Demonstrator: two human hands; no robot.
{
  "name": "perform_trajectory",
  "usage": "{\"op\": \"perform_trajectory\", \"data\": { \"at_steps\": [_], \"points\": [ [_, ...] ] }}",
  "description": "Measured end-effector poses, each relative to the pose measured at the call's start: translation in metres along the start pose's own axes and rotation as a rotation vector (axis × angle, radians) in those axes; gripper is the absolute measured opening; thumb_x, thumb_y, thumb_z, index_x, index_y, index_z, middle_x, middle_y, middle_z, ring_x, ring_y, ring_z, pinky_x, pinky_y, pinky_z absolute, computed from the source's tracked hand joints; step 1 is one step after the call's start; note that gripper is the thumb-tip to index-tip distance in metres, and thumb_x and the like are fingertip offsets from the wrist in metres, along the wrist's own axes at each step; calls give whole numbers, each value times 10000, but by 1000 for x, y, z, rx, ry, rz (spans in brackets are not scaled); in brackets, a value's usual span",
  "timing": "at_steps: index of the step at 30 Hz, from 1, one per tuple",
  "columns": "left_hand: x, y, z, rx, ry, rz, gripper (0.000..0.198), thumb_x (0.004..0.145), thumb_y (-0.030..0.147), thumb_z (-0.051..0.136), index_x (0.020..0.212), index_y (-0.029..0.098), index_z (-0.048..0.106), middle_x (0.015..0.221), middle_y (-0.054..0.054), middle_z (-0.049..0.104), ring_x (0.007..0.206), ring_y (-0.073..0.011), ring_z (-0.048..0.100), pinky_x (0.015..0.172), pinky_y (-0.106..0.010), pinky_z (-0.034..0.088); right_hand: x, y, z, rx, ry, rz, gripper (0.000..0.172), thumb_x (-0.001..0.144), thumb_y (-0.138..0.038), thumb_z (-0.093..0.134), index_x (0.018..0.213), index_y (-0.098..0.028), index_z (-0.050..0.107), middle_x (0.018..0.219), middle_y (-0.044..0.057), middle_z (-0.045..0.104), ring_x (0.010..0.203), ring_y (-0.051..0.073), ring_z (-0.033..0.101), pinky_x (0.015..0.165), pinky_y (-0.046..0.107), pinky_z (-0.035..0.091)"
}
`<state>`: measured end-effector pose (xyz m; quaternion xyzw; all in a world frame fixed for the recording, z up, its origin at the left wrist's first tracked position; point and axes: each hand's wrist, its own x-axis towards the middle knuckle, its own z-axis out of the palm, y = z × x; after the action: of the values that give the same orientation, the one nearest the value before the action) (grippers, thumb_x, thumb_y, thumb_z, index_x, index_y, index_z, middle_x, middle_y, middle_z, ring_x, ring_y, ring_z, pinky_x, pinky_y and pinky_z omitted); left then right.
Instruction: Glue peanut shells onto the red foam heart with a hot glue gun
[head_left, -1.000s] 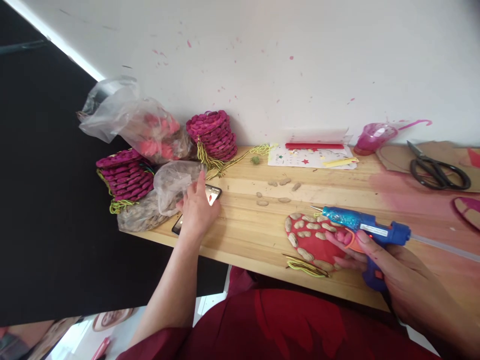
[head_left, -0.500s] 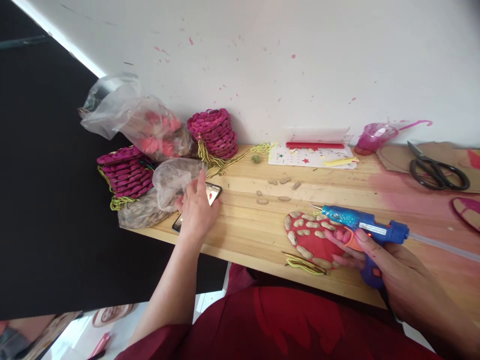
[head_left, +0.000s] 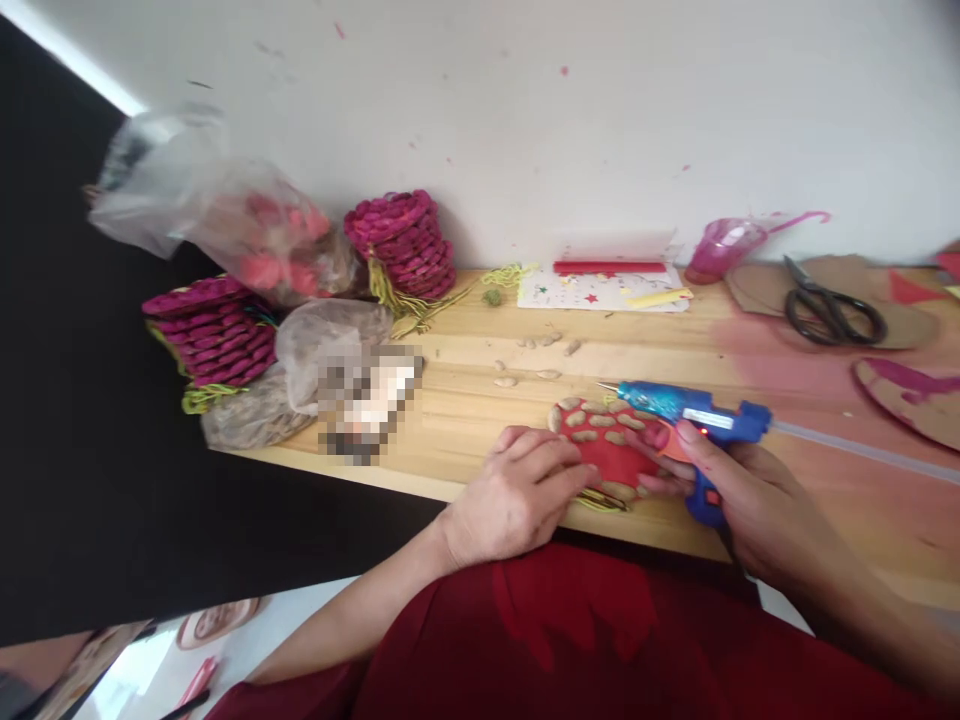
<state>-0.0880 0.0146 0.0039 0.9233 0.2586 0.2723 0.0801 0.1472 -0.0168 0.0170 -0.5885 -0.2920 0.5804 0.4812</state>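
While the red heart piece (head_left: pixel 611 462) lies flat at the near edge of the table (head_left: pixel 465 420), I read it as light, thin and a bit floppy. The peanut shells (head_left: pixel 592 432) studding its top look brittle, easy to crack or knock loose. Best hold, as I judge it: flat pressure on a bare red patch or the rim, not a pinch on the shells.

Left hand (head_left: pixel 517 490) rests palm down on the heart's left edge. Its fingers (head_left: pixel 559 462) lie loosely spread, gripping nothing, just pinning it.

Right hand (head_left: pixel 750 490) is at the heart's right side, wrapped around the blue glue gun (head_left: pixel 690 412) with its first finger along the orange trigger. The nozzle sits just above the heart's far edge. I'd expect the gun to be rigid, hot at the tip and light, so take it by the grip only. A clear glue stick (head_left: pixel 862 452) trails out of its back, away from the heart.

Yellow cord (head_left: pixel 596 502) pokes out from under the heart's near edge.

Behind the heart are loose peanuts (head_left: pixel 525 360), then a starred paper sheet (head_left: pixel 600 290) and a pink cup (head_left: pixel 720 250) by the wall. Far right of the heart lie black scissors (head_left: pixel 829 310). Well left of it are magenta woven stacks (head_left: pixel 405 240) and plastic bags (head_left: pixel 225 215).
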Motion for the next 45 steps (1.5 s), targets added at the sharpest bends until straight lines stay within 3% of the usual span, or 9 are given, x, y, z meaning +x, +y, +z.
{"op": "perform_trajectory", "data": {
  "at_steps": [5, 13, 17, 22, 25, 33, 37, 40, 45],
  "points": [
    [2, 2, 4, -12, -11, 46, 298, 993, 186, 538, 1271, 176, 645, 1272, -82, 706, 1208, -242, 571, 1014, -406, 431, 0, 2, -1, 1, -5, -35, 279, 907, -425, 697, 1128, -265, 757, 1233, 31, 773, 1194, 267, 701, 822, 321, 656],
    [16, 7, 19, 89, -140, 86, 392, 1010, 187, 501, 1396, 134, 541, 1480, -111, 571, 1351, -312, 453, 1067, -481, 384, -3, -5, 3, 54, -89, -45, 237, 909, -423, 673, 1056, -265, 771, 1159, 16, 794, 1124, 235, 735, 869, 379, 641],
    [23, 9, 26, 114, -127, 71, 391, 1030, 228, 483, 1407, 135, 525, 1489, -112, 564, 1358, -298, 465, 1055, -482, 375, -5, -7, 3, 41, -94, -57, 252, 914, -422, 665, 1094, -282, 773, 1180, 12, 788, 1088, 226, 748, 824, 354, 653],
    [23, 10, 30, 153, -113, 82, 373, 1020, 186, 481, 1379, 109, 546, 1463, -129, 585, 1326, -288, 507, 1060, -478, 369, -3, -5, 2, 80, -116, -32, 272, 923, -416, 656, 1132, -282, 767, 1205, 19, 778, 1197, 254, 694, 901, 409, 631],
    [23, 11, 29, 225, -134, 111, 404, 1008, 174, 483, 1400, 88, 530, 1451, -143, 593, 1321, -289, 511, 1065, -474, 369, -1, 1, -1, 131, -122, -31, 286, 925, -414, 664, 1148, -259, 756, 1241, 47, 763, 1211, 266, 687, 873, 391, 645],
    [30, 17, 26, 323, -251, 107, 499, 1021, 197, 417, 1496, 46, 427, 1473, -168, 558, 1329, -311, 479, 1089, -481, 362, 0, 0, -18, 329, 124, -94, 253, 778, -411, 829, 883, -204, 729, 999, 71, 799, 946, 295, 793, 521, 260, 656],
    [36, 22, 28, 341, -249, 68, 514, 1050, 349, 401, 1455, 45, 487, 1392, -174, 603, 1293, -321, 486, 1112, -489, 330, -1, -6, -26, 348, 181, -110, 308, 724, -435, 860, 820, -184, 708, 838, 50, 771, 848, 293, 807, 497, 234, 644],
    [41, 26, 28, 357, -279, 36, 610, 1042, 508, 369, 1425, 59, 522, 1370, -166, 602, 1276, -323, 479, 1122, -493, 313, -2, -8, -28, 338, 165, -94, 351, 680, -453, 885, 793, -175, 704, 856, 65, 768, 829, 293, 808, 493, 227, 643],
    [49, 31, 22, 405, -349, 50, 646, 1019, 561, 400, 1401, 58, 536, 1305, -158, 596, 1224, -304, 480, 1117, -479, 319, 2, -8, -29, 294, 230, -69, 488, 479, -499, 965, 759, -184, 721, 916, 83, 781, 793, 304, 804, 479, 245, 651]
  ]
}}
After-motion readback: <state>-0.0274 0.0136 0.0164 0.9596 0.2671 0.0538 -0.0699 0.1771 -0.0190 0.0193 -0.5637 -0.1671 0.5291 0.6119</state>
